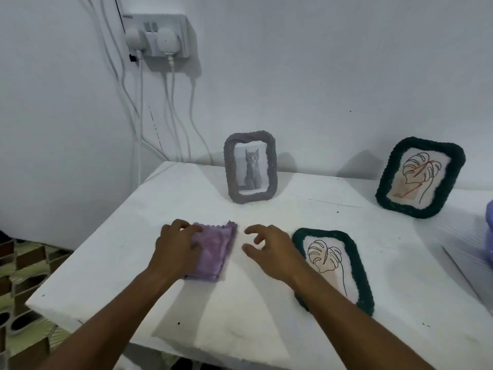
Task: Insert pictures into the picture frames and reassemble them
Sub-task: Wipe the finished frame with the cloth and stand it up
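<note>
A purple knitted picture frame [216,249] lies flat on the white table [266,329], a little left of centre. My left hand [177,249] grips its left edge, fingers curled over the top and thumb on its face. My right hand [269,249] hovers just right of the purple frame with fingers spread and slightly bent, holding nothing. Right beside that hand lies a dark green frame [357,265] with a leaf line drawing in it, partly covered by my right forearm.
A grey frame [250,170] with a cat photo stands upright at the back. Another dark green frame [421,177] with a leaf drawing leans at the back right. A purple object [489,220] peeks in at the right edge. Cables [170,110] hang from a wall socket.
</note>
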Demonstrator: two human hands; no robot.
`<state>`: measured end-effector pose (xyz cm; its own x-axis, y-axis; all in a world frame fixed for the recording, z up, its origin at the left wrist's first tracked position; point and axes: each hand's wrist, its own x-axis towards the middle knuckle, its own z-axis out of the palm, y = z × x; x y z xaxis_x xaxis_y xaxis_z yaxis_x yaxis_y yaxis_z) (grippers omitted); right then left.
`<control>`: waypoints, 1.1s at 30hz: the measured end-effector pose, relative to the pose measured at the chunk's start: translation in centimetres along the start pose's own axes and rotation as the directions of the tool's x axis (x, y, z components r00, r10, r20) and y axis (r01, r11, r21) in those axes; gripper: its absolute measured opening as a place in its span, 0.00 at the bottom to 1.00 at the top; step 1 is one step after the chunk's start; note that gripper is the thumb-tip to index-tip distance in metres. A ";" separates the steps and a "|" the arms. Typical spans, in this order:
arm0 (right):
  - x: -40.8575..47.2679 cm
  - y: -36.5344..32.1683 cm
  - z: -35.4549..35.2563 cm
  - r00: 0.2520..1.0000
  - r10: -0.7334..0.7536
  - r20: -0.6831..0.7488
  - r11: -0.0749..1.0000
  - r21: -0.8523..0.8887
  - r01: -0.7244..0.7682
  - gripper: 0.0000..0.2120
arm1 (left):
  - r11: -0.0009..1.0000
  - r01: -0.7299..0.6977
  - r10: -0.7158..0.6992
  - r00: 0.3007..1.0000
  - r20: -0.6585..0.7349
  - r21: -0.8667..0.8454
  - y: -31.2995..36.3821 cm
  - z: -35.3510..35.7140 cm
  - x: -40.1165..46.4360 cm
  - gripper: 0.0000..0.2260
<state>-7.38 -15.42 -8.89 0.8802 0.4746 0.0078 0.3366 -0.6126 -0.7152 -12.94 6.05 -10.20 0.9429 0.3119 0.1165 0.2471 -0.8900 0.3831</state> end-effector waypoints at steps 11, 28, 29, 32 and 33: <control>-5.4 11.0 -11.6 0.882 0.469 -0.048 0.824 -0.336 -0.456 0.23 | 0.917 -0.239 0.370 0.810 0.455 -0.320 12.6 4.5 0.3 0.20; -6.3 12.1 -12.9 0.931 0.358 0.071 0.553 0.788 -0.272 0.19 | 0.428 0.340 0.292 0.825 0.484 -0.838 15.0 5.1 2.8 0.25; -5.9 12.0 -13.2 0.940 0.330 0.087 0.452 0.860 -0.238 0.20 | 0.410 0.339 0.294 0.830 0.474 -0.847 15.1 4.9 3.2 0.24; -4.0 11.6 -13.7 0.964 0.243 0.104 0.331 0.926 -0.183 0.21 | 0.368 0.319 0.272 0.861 0.429 -0.873 15.7 4.0 5.0 0.22; -3.4 11.3 -13.9 0.972 0.211 0.107 0.310 0.935 -0.171 0.21 | 0.342 0.316 0.263 0.872 0.413 -0.885 15.9 3.6 5.7 0.22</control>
<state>-1.89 -32.72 -7.29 0.8904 0.3995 -0.2184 -0.3589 0.3208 -0.8765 -2.87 -7.53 -6.79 0.9793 -0.0991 -0.1763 0.1851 0.0882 0.9787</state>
